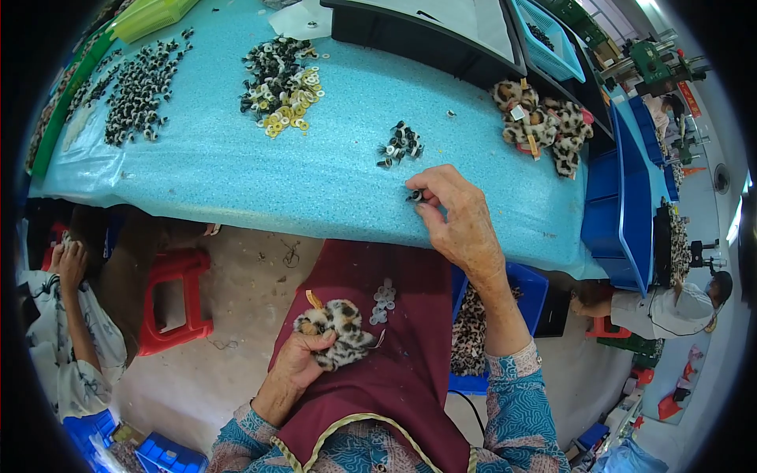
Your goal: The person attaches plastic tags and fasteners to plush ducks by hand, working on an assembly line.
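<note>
My left hand (pixel 296 366) grips a small leopard-print plush piece (pixel 347 335) over my lap, thumb on top; a yellowish tag stands out at its upper edge. Near the table's front edge, my right hand (pixel 465 225) pinches a small black-and-white plastic toy eye (pixel 415 195) between thumb and fingertips. Just beyond it lies a little heap of similar toy eyes (pixel 402 144). Several translucent white washers (pixel 384 301) rest on my dark red apron (pixel 410 355), beside the plush piece.
On the blue-covered table (pixel 339 181) lie a pile of toy eyes with yellow washers (pixel 288 83), more eyes (pixel 142 91) and leopard-print plush pieces (pixel 544 122). A blue bin (pixel 619 213) stands right; a blue crate (pixel 527 292) sits below. Other people sit left and right.
</note>
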The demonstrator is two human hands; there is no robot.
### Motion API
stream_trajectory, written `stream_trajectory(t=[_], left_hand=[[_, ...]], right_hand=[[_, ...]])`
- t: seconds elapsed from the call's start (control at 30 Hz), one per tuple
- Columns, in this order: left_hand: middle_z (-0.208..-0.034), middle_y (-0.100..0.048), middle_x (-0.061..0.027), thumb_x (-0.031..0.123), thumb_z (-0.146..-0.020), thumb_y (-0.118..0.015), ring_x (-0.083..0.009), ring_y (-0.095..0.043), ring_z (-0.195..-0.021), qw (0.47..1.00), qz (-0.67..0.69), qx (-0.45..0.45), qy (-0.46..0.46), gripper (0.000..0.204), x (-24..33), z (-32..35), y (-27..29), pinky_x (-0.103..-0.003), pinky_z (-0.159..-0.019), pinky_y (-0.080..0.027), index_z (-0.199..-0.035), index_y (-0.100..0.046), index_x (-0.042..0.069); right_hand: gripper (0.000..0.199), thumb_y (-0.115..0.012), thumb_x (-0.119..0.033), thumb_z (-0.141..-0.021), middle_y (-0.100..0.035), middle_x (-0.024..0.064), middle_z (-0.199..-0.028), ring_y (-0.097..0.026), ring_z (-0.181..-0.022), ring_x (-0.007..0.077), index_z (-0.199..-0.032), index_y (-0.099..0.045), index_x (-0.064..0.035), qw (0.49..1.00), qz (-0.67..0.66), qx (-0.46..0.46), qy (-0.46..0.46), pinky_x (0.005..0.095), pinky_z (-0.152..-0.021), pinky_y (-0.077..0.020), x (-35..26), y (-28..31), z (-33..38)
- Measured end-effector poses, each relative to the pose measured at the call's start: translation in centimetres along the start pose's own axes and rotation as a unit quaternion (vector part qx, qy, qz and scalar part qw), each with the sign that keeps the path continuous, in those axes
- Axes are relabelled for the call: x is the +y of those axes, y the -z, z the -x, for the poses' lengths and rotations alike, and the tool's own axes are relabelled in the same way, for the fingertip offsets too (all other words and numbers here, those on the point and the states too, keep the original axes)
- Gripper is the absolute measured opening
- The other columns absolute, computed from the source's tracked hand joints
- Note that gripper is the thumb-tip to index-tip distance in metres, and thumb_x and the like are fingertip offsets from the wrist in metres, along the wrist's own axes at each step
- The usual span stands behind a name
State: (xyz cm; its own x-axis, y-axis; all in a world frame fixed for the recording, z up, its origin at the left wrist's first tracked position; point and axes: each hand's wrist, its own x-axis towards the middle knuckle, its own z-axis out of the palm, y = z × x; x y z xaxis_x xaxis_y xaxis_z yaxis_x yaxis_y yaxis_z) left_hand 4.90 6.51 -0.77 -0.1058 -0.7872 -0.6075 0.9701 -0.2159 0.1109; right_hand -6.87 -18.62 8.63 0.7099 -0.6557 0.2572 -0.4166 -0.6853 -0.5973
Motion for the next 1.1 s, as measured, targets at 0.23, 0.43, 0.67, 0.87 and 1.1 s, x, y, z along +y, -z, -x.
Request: stream_trajectory(t=[0.23,0.43,0.67,0.87,1.1], left_hand=[[-0.113,-0.060,-0.0139,-0.001,-0.078,-0.060,-0.0274,-0.058,-0.105,1.000,0.007,-0.012,0.003,0.043,-0.3,0.0,0.5,-0.044,-0.095,-0.045,-0.120,-0.051,-0.003],[-0.113,-0.060,-0.0128,0.002,-0.079,-0.060,-0.0270,-0.059,-0.104,0.999,0.026,-0.039,-0.008,0.041,0.4,-0.4,-0.4,-0.043,-0.094,-0.045,-0.119,-0.051,-0.001],[-0.109,-0.062,-0.0102,0.003,-0.080,-0.061,-0.0219,-0.060,-0.099,0.997,-0.014,0.074,-0.029,0.037,-0.2,-0.4,-0.7,-0.038,-0.091,-0.047,-0.117,-0.054,-0.001],[-0.106,-0.063,-0.0081,0.005,-0.083,-0.061,-0.0190,-0.061,-0.097,0.994,-0.062,0.094,0.004,0.032,-1.3,0.1,-2.2,-0.035,-0.088,-0.048,-0.114,-0.055,0.000],[-0.104,-0.063,-0.0080,0.009,-0.084,-0.061,-0.0199,-0.062,-0.094,0.989,-0.034,0.130,0.062,0.032,-1.9,0.2,-2.0,-0.036,-0.086,-0.050,-0.114,-0.055,0.001]], right_hand=[[0.020,-0.066,0.000,-0.070,-0.057,0.0139,-0.086,-0.058,-0.079,0.0325,-0.089,-0.060,-0.0015,0.999,-0.042,0.019,-0.005,0.0374,-0.069,-0.0468,-0.1,-0.5,0.5],[0.017,-0.063,0.005,-0.073,-0.061,0.0093,-0.094,-0.059,-0.081,0.0142,-0.089,-0.065,0.0001,0.993,-0.105,0.040,0.031,0.0243,-0.066,-0.0481,0.8,1.0,0.3],[0.017,-0.062,0.010,-0.072,-0.059,0.0114,-0.103,-0.059,-0.085,0.0140,-0.087,-0.065,0.0040,0.818,-0.533,-0.043,-0.211,0.0252,-0.074,-0.0498,-2.7,0.0,7.5],[0.014,-0.062,0.009,-0.072,-0.059,0.0075,-0.099,-0.059,-0.087,0.0127,-0.083,-0.066,0.0005,0.895,-0.397,-0.081,-0.186,0.0221,-0.072,-0.0488,-4.2,-6.4,14.0],[0.017,-0.057,0.013,-0.076,-0.057,0.0101,-0.104,-0.059,-0.091,0.0144,-0.089,-0.063,0.0036,0.851,-0.449,-0.066,-0.265,0.0241,-0.076,-0.0513,-4.6,-7.2,16.1]])
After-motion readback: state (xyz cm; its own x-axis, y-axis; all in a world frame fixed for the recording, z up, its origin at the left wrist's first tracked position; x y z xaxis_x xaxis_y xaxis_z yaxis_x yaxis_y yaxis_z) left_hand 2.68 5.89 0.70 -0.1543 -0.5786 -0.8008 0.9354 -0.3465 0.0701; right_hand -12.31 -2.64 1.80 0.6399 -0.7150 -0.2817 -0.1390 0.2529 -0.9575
